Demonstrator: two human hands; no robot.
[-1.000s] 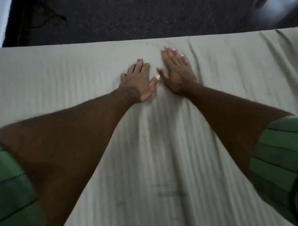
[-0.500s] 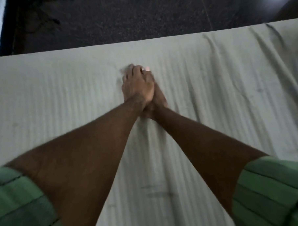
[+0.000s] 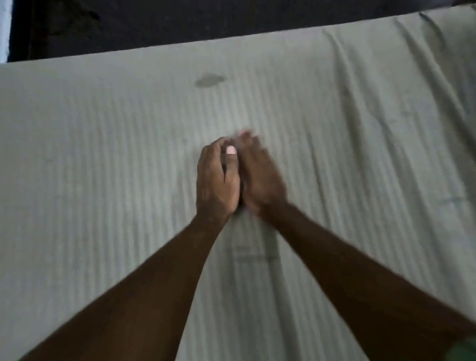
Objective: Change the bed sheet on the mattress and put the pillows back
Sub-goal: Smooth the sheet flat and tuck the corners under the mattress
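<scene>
Both grips: right hand fingertips blurred.

Bed sheet: pale grey-green, faint tone-on-tone lengthwise stripes across the whole spread. Darker oval blotch near the far edge; short dark dash marks toward the near middle, between the forearms; another faint grey-blue dash by the right edge. Creases toward the far right corner shaded a deeper grey-green. Floor beyond the far edge: near-black, speckled. Pale blue-white strip at the far left corner. Sleeve at the near right corner: green. Pale pink nail on the left hand.
</scene>
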